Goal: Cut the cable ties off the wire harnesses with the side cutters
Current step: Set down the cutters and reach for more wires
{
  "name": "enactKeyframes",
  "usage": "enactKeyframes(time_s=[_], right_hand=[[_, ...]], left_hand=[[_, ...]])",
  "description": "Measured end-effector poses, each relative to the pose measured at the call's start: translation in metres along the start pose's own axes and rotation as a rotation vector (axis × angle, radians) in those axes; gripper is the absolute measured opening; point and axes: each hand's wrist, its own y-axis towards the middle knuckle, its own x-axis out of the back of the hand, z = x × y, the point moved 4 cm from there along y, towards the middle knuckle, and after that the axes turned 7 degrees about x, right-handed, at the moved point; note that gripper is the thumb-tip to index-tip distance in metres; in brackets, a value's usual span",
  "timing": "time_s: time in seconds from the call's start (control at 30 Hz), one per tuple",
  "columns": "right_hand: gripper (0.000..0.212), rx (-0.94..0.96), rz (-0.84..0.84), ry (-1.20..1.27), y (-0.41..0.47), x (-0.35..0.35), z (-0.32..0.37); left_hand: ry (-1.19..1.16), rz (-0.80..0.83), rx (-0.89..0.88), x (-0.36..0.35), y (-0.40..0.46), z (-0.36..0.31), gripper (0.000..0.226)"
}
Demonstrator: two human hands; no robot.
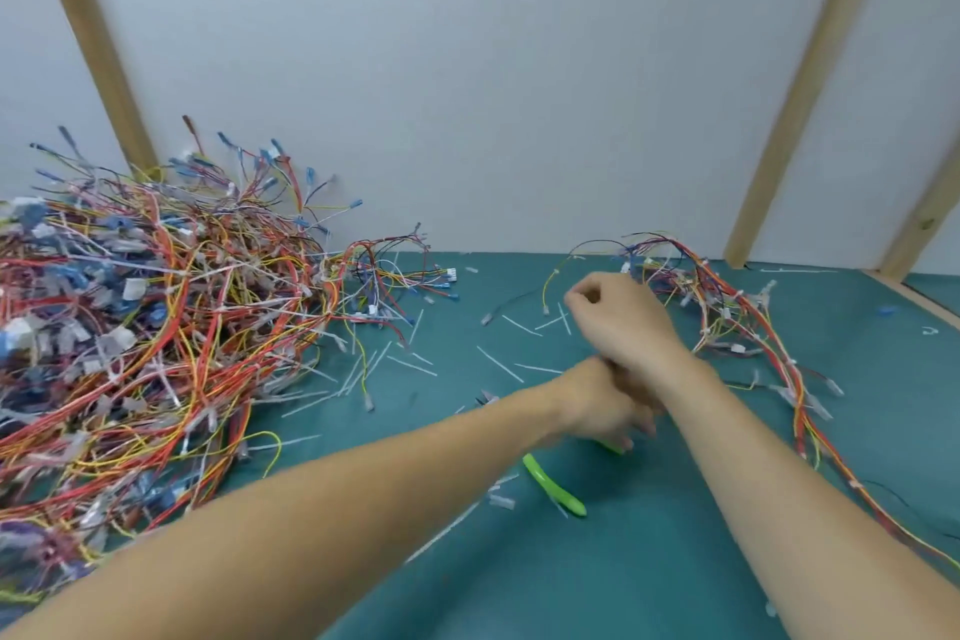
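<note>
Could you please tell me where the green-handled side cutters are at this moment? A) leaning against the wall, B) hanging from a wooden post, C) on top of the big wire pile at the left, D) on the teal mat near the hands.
D: the green-handled side cutters lie on the teal mat, just below the left hand.

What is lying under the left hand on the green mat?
Green side cutters: one handle sticks out below the left hand, another green bit shows by its fingers. The cutting head is covered by the hand.
</note>
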Motion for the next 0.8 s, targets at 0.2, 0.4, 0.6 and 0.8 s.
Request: enactKeyframes(time_s=[0.2,0.4,0.6,0.8], right_hand=[[0.022,0.059,0.428,-0.344,-0.047,-0.022,-0.013],[0.019,0.067,0.661,-0.319,-0.059,-0.052,0.010],[0.040,0.038,0.366,-0.152,-0.062,-0.085,0.021],[0.045,0.107,-0.084,-0.050,-0.065,-0.092,0.025]], left_hand=[[-0.059,-0.218,-0.019,0.096,-0.059,0.060,0.016],[0.429,-0.455,0.009,0.136,-0.091,0.096,0.018],[0.722,-0.896,-0.045,0.201,-0.109,0.095,0.015],[0.321,-0.858,0.180,0.263,-0.058,0.113,0.034]])
